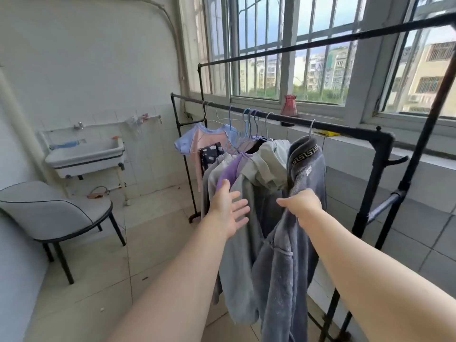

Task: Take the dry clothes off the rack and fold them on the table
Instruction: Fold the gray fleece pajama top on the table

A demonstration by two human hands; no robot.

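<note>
On a tiled balcony with barred windows (315,45), a sink (85,154) and a chair (53,213), my right hand (302,203) grips the grey fleece robe (288,262) hanging on the black rack (345,130), while my left hand (228,209) is spread flat against neighbouring clothes (232,169).

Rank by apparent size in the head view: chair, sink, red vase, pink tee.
1. chair
2. sink
3. pink tee, close to the sink and partly hidden, so unsure
4. red vase
</note>
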